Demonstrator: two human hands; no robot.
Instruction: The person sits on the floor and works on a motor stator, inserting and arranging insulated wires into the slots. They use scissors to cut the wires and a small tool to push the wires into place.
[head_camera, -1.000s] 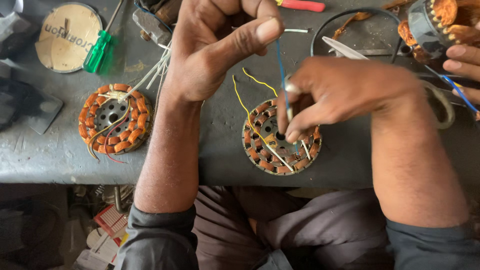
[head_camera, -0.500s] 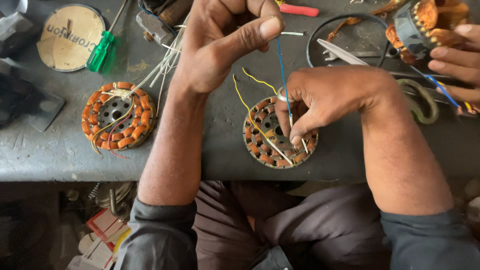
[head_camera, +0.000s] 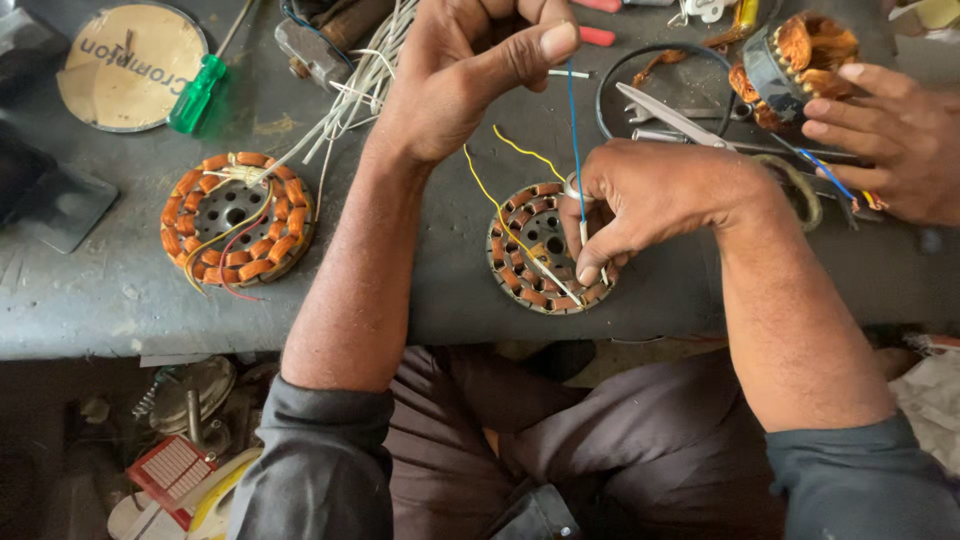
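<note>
Our left hand (head_camera: 470, 75) pinches the blue wire (head_camera: 574, 140) taut at top centre; our right hand (head_camera: 650, 200) grips its sleeve (head_camera: 583, 233) over the stator (head_camera: 545, 250); we hold tension steady.

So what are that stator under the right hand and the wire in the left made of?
Stator: orange glossy coils, apparently enamelled copper, on a dull grey metal core. Blue wire: thin and smooth, probably plastic-sheathed; the left hand pinches its top, the right hand its lower end.

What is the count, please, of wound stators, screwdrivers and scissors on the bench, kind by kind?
Copper-wound stators: 3 (left one, one under the hands, one at top right)
Green-handled screwdriver: 1
Scissors: 1
Total: 5
</note>
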